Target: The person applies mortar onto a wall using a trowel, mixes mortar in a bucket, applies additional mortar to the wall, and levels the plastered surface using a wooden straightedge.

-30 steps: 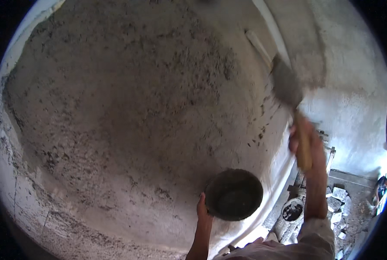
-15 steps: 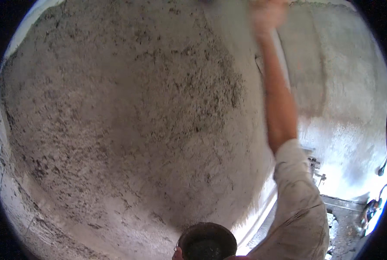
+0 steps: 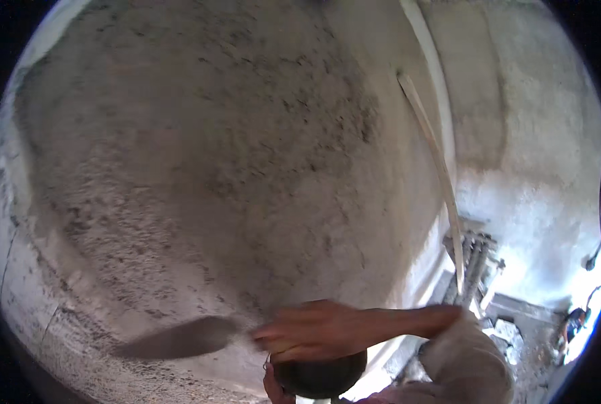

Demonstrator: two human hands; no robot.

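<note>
My right hand (image 3: 307,326) is closed on the handle of a trowel, low in the picture over the near side of a dark round bowl. The trowel's grey blade (image 3: 176,337) points left in front of the wall, blurred by motion. My left hand (image 3: 275,387) grips the left rim of the bowl (image 3: 324,376), whose upper part is hidden by my right hand and forearm. The large plastered wall (image 3: 206,175) is rough and speckled, with a smoother strip at its right.
A pale wooden batten (image 3: 427,135) leans along the wall's right side. A second grey wall (image 3: 523,101) stands at the right. Down below are poles (image 3: 472,262), broken pale blocks (image 3: 506,333) and another person (image 3: 573,326) by a bright opening.
My right hand and trowel have swept from high on the right down and leftward to the bowl. The bowl sits lower in the picture than a second ago.
</note>
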